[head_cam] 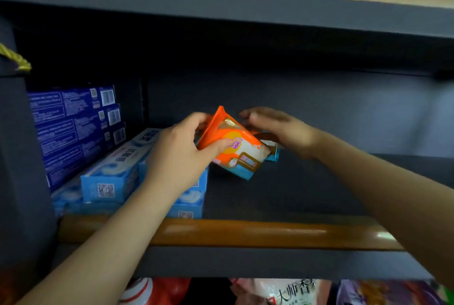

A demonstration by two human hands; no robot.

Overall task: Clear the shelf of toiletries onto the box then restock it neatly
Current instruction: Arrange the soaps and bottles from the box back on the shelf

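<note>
While tilted on shelf [307, 189], orange packet [235, 147] gripped by left hand [181, 152]

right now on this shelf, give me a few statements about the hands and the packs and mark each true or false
1. The left hand grips the orange pack. True.
2. The orange pack lies flat on the shelf floor. False: it is held tilted, one corner up.
3. Dark blue boxes are stacked at the shelf's left end. True.
4. The light blue boxes sit right of the orange pack. False: they sit to its left.
5. The right hand hangs outside the shelf. False: it reaches in, over a second pack behind the orange one.
</note>
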